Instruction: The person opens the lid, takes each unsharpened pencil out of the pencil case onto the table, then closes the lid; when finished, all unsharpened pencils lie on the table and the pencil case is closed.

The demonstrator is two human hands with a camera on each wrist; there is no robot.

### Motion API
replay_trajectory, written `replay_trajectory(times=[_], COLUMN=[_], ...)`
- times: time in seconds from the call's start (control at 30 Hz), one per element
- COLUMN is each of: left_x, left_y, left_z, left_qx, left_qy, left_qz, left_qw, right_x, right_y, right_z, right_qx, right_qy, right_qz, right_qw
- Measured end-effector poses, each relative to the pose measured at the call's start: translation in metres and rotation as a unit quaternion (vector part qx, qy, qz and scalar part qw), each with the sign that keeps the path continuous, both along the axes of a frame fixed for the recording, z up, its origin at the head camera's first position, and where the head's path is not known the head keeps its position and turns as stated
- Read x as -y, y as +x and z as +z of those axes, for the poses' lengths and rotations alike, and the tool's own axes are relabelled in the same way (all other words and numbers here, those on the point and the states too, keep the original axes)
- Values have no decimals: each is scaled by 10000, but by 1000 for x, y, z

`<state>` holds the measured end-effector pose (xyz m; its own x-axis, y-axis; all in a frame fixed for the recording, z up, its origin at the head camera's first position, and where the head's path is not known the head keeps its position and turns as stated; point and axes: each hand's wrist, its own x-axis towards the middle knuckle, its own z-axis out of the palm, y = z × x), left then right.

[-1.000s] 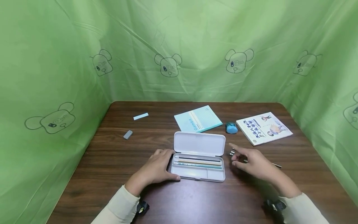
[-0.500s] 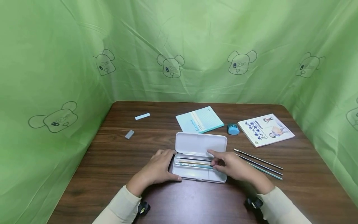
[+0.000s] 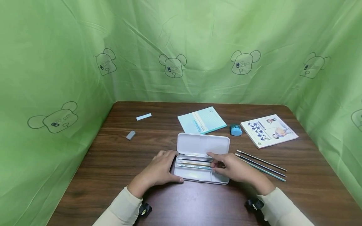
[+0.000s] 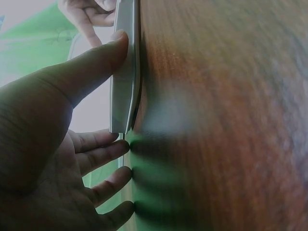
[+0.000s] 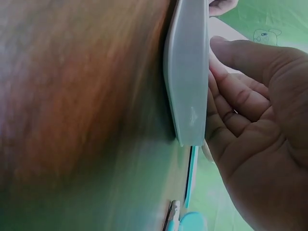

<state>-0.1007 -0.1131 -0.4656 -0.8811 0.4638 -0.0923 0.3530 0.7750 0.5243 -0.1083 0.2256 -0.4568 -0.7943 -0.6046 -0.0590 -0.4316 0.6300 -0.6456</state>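
A white pencil case [image 3: 192, 174] lies with its lid [image 3: 202, 143] raised, several pencils [image 3: 193, 163] side by side in its long compartment. My left hand [image 3: 159, 168] holds the case at its left end, thumb against the front wall [image 4: 123, 96] and fingertips at the side. My right hand [image 3: 236, 166] reaches in over the right ends of the pencils, index finger stretched toward the lid and other fingers bent. In the right wrist view the case wall [image 5: 187, 77] hides those fingertips; I cannot tell whether they pinch a pencil.
Three loose pencils [image 3: 263, 166] lie to the case's right. Behind stand a light-blue Gambit notebook [image 3: 209, 121], a blue pencil sharpener [image 3: 236, 130] and a white illustrated book [image 3: 268, 131]. A grey eraser [image 3: 131, 135] and a pale strip [image 3: 144, 117] lie at the left.
My right hand has moved left from the loose pencils beside the case to inside it, shifting slightly further left over the last half second. My left hand stays on the case.
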Motion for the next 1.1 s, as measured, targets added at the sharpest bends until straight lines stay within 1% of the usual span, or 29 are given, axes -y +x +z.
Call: replay_trajectory(times=[0.27, 0.53, 0.63, 0.87, 1.1], left_x=[0, 1, 1, 0, 1], left_y=[0, -1, -1, 0, -1], left_z=[0, -2, -2, -1, 0], left_qx=[-85, -139, -139, -69, -62], left_qy=[42, 70, 102, 106, 100], left_qz=[-14, -34, -44, -44, -46], left_qw=[10000, 9999, 9998, 9999, 9999], right_x=[7, 9, 8, 7, 11], right_y=[2, 2, 1, -3, -2], right_z=[2, 3, 2, -2, 1], right_qx=[179, 282, 139, -348, -886], right_qy=[35, -119, -103, 196, 573], right_qz=[95, 190, 209, 284, 494], right_qw=[9998, 9994, 9996, 9988, 9932])
